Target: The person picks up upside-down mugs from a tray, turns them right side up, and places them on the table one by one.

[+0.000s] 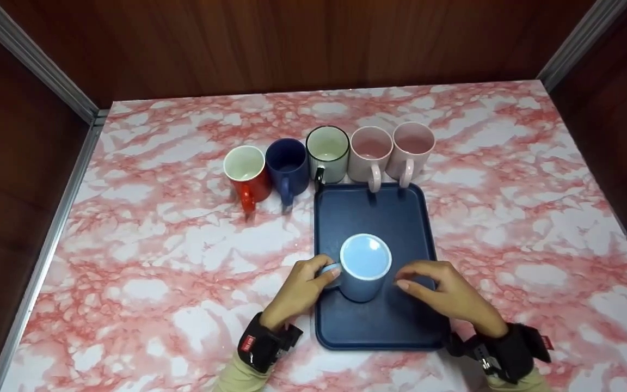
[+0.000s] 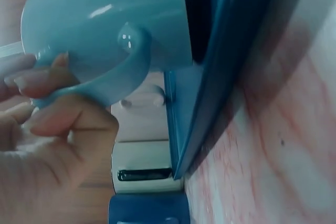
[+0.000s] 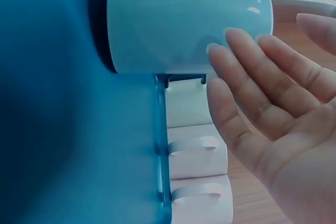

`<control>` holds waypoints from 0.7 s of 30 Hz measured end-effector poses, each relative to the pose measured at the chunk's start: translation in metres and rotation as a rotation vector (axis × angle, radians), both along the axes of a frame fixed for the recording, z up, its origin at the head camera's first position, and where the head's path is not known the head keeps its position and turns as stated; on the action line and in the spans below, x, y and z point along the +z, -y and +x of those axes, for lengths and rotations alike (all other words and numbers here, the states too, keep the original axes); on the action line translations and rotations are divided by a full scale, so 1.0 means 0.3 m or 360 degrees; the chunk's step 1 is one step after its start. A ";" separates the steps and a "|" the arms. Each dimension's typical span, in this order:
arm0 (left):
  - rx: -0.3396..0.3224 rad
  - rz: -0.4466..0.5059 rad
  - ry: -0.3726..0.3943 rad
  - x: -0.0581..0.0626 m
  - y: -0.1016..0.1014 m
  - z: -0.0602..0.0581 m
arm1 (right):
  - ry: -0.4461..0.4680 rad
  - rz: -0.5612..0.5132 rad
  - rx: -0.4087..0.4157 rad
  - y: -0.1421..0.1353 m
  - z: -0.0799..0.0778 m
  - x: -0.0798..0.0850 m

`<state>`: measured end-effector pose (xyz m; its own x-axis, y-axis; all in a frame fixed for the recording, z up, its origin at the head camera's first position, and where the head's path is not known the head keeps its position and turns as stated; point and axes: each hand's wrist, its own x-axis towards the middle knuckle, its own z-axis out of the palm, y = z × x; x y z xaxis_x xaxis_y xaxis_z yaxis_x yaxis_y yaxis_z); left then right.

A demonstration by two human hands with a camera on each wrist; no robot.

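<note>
A light blue mug (image 1: 365,283) is upside down over the lower middle of the dark blue tray (image 1: 370,209), its flat base facing up. My left hand (image 1: 298,288) pinches the mug's handle on its left side, thumb and fingers around the loop, as the left wrist view shows. To the right of the mug, my right hand (image 1: 449,291) holds nothing. Its fingers, loosely bent, have their tips close beside the mug wall in the right wrist view.
Behind the tray stands a row of upright mugs: red (image 1: 253,185), dark blue (image 1: 290,169), white with a black rim (image 1: 328,155), and two pale pink ones (image 1: 367,163). All handles face me. The marbled table (image 1: 183,245) is bounded by dark wooden panels (image 1: 313,43).
</note>
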<state>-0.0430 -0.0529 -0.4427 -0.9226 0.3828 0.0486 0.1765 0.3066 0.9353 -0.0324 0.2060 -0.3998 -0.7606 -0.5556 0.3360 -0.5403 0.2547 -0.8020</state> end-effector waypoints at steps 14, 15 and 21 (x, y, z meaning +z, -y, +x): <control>0.0222 0.0134 0.0053 0.002 -0.042 0.009 | 0.0050 0.0094 0.0147 0.038 0.021 -0.128; 0.0233 0.0171 0.0076 0.003 -0.046 0.010 | 0.0045 0.0090 0.0161 0.044 0.026 -0.126; 0.0280 0.0439 0.0287 0.029 -0.063 0.017 | 0.0168 0.0096 0.0209 0.076 0.058 -0.112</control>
